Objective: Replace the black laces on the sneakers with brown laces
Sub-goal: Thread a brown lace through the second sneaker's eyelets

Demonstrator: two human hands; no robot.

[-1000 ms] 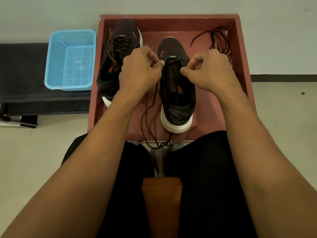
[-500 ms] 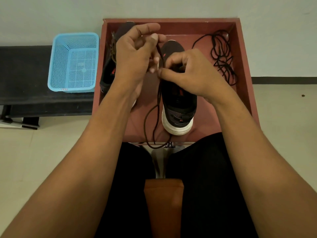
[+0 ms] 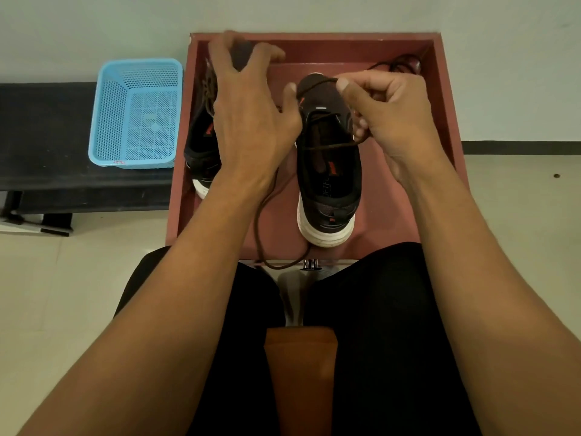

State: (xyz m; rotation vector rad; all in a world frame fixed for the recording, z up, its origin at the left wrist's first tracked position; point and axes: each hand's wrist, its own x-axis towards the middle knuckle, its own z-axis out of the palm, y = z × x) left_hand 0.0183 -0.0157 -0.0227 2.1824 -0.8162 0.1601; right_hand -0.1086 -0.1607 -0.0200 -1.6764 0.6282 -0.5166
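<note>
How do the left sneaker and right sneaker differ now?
Left sneaker shows crossed brown lacing; right sneaker has a brown lace only through its toe-end eyelets. Left hand covers much of left sneaker; right sneaker is nearly all visible. Both are dark with white soles, in the red tray.

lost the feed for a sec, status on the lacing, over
Right hand pinches brown lace above right sneaker; left hand open, fingers spread. Lacing unfinished, slack trailing over tray front. Black lace in far corner, nothing blocking.
</note>
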